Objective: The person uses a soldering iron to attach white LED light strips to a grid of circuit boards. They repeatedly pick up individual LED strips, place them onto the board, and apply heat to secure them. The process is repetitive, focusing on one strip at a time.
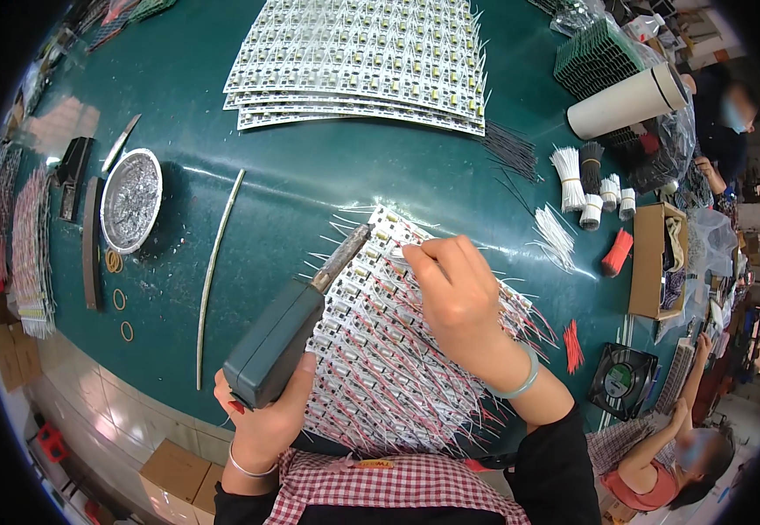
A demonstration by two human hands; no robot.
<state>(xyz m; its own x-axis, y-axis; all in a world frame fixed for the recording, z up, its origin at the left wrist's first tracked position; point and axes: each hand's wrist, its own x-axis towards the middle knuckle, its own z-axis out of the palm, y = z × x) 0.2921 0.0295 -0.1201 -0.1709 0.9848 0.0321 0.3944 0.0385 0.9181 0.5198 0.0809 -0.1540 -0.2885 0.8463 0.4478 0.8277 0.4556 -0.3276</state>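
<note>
My left hand [270, 424] is wrapped round the handle of a dark green soldering gun [273, 343]. Its metal tip [345, 254] points up and away, close over the far left part of a white circuit board panel [340, 319]. Rows of small components cover the panel, and many red and white wires stick out of it toward me. Over the panel's far end, my right hand [460, 302] is closed in a pinch beside the tip. Between its thumb and forefinger is what looks like a thin white wire, mostly hidden by the fingers.
Stacked board panels [358, 66] lie at the far side. Left are a bowl of solder scraps [132, 201], a knife [122, 143] and a solder stick [220, 280]. Right are wire bundles [568, 179], a white flask [625, 103], a cardboard box [651, 262] and a fan [622, 381]. Two people work beyond.
</note>
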